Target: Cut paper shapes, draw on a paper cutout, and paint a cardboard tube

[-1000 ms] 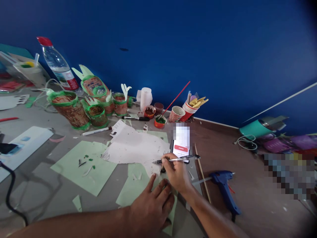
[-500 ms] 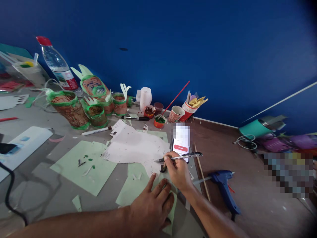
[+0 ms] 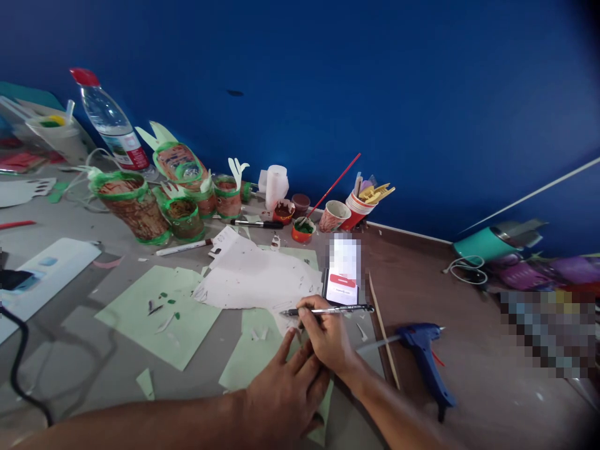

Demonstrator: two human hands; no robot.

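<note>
My left hand (image 3: 284, 394) lies flat, fingers spread, pressing down a pale green paper sheet (image 3: 248, 356) on the grey table (image 3: 70, 337). My right hand (image 3: 325, 334) grips a black pen (image 3: 328, 309) that lies almost level, its tip pointing left over the edge of a white paper sheet (image 3: 253, 278). A phone (image 3: 344, 275) with a lit screen lies just beyond the pen.
A blue glue gun (image 3: 424, 356) and a thin wooden stick (image 3: 383, 328) lie to the right. At the back stand green-rimmed brown containers (image 3: 129, 203), a water bottle (image 3: 110, 125), paint pots (image 3: 302, 230), paper cups (image 3: 356, 209) and markers. A larger green sheet (image 3: 157, 312) lies left; a black cable (image 3: 19, 362) runs far left.
My right hand has drawn back toward me and slightly left, bringing the pen tip lower onto the paper edge. The left hand has stayed flat on the green sheet.
</note>
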